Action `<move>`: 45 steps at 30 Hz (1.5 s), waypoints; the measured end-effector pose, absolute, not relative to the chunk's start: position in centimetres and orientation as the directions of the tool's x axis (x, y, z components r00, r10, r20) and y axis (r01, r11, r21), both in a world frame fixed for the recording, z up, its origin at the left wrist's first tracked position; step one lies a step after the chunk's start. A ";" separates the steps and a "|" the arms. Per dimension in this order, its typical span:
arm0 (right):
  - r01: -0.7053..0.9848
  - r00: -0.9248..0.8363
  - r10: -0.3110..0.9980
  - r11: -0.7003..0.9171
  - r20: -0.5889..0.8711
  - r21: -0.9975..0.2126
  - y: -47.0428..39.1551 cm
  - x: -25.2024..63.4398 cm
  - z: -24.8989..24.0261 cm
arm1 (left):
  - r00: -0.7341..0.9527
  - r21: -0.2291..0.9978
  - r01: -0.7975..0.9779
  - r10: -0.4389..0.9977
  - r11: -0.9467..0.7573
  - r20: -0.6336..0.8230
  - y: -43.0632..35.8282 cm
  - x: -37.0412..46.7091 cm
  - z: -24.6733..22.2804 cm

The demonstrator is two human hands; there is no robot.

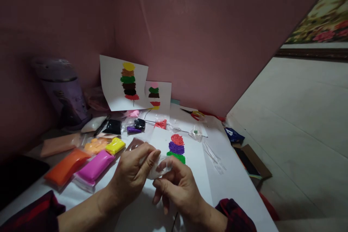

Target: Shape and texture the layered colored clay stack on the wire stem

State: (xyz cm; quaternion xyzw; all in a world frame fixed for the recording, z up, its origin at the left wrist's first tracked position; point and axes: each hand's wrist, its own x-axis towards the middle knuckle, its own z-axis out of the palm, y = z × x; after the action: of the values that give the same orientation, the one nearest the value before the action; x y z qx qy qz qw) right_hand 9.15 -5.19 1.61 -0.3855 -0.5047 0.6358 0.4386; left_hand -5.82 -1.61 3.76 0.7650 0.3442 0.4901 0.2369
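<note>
Over the front of the white table, my left hand [133,170] is closed on a crumpled, translucent whitish wrapper [155,172]. Close on its right, my right hand [179,185] has its fingers curled and apart, the index finger at the wrapper's edge. Whether that hand grips it is hard to tell. Beyond the hands lies a white sheet [194,156] bearing red, purple and green textured clay layers [176,148]. A brown packet [135,144] shows just behind my left hand.
Clay packets, among them orange [66,166], magenta [95,166] and yellow [115,146], lie left. Clear forks [214,157] and scissors [196,115] are right and behind. A purple bottle [63,94] and two picture cards [111,83] stand near the pink wall [190,43].
</note>
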 end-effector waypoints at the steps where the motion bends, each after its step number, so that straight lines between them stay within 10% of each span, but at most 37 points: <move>1: -0.173 -0.318 0.947 -0.103 -0.044 -0.980 -5.2 9.1 1.6 | 0.288 0.701 0.294 0.760 -0.650 0.583 -1.6 -5.8 3.7; 15: -0.281 -0.323 0.946 -0.118 -0.022 -0.952 -5.1 9.2 1.3 | 0.276 0.958 0.155 0.942 -0.239 0.191 -1.4 -5.5 4.6; 29: -0.187 -0.469 0.881 -0.168 -0.063 -0.968 -4.7 9.8 1.9 | 0.320 0.965 0.179 0.939 -0.190 0.126 -1.6 -5.1 4.4; 45: -0.348 -0.490 0.863 -0.326 -0.126 -0.879 -4.8 9.8 1.5 | 0.287 0.965 -0.023 0.926 0.261 -0.244 -1.2 -4.9 4.3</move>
State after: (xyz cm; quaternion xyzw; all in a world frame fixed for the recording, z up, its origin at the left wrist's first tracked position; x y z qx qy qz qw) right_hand 9.76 -4.76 1.52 -0.3068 -0.4195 0.7543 0.4011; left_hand -4.87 -1.18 4.27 0.4821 0.4684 0.3699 0.6413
